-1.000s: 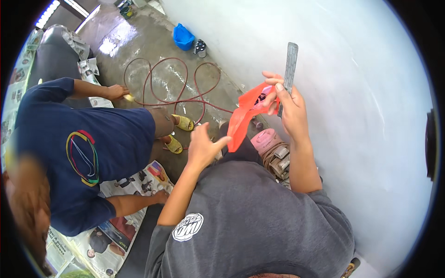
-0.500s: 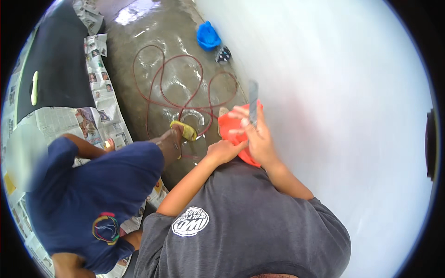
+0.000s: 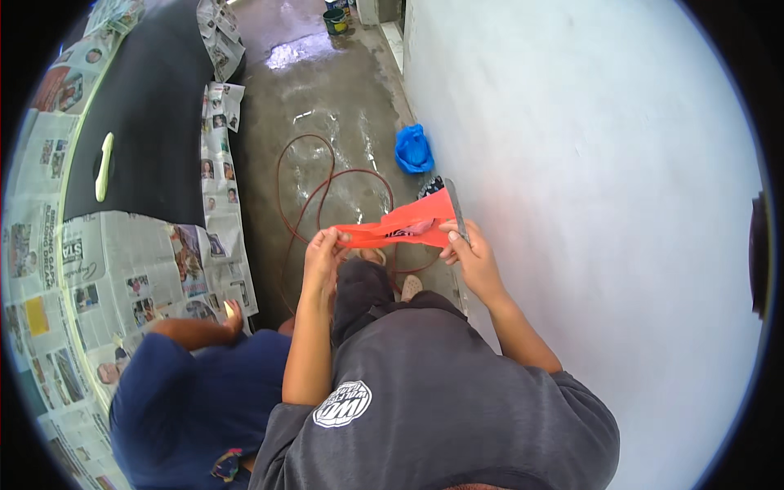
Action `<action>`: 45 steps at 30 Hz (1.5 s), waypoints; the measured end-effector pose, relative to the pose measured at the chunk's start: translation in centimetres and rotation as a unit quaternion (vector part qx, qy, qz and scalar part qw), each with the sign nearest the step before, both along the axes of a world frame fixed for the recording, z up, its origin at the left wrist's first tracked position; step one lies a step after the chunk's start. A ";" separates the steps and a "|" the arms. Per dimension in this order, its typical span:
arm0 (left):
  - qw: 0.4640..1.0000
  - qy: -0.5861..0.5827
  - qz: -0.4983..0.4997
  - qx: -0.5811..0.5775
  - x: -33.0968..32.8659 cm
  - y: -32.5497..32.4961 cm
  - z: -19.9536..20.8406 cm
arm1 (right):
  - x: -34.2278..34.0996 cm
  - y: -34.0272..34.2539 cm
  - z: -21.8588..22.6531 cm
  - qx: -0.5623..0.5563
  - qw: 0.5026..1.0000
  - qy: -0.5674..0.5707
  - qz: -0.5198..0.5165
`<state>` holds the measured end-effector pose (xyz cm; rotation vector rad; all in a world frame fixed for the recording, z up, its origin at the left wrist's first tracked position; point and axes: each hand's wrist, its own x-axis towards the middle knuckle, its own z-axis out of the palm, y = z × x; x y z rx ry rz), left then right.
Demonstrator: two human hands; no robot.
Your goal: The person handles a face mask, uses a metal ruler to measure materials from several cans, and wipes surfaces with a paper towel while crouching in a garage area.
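Observation:
A red plastic bag with dark print is stretched sideways in front of my body. My left hand pinches its narrow, gathered left end. At its wider right end, my right hand closes on the edge and on a flat grey strip, like a blade, which stands up along that edge. The strip's lower end is partly covered by my fingers.
On the left, newspaper surrounds a dark car panel with a pale handle. Beside me bends a person in dark blue. A red hose loops over the wet floor; a blue bag lies by the white wall.
My left hand has moved left and away from the right, drawing the crumpled red bag out wide. The grey strip has tilted and lowered. The person beside me has shifted lower in view.

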<state>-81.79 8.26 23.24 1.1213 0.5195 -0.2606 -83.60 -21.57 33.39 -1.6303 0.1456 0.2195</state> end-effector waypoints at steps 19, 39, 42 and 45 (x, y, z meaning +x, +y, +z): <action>0.972 -0.131 -0.131 0.143 36.1 19.9 4.2 | 35.5 15.2 -11.8 -0.257 0.965 -0.025 0.032; 0.946 -0.156 -0.206 0.196 83.7 29.7 7.4 | 87.3 40.7 -0.8 0.184 0.946 0.096 0.251; 0.977 -0.082 -0.139 0.142 91.5 29.8 8.2 | 95.2 43.4 -0.9 0.152 0.928 0.103 0.324; 0.989 -0.085 -0.053 0.110 99.3 32.7 8.3 | 103.4 44.7 -4.3 0.189 0.931 0.117 0.289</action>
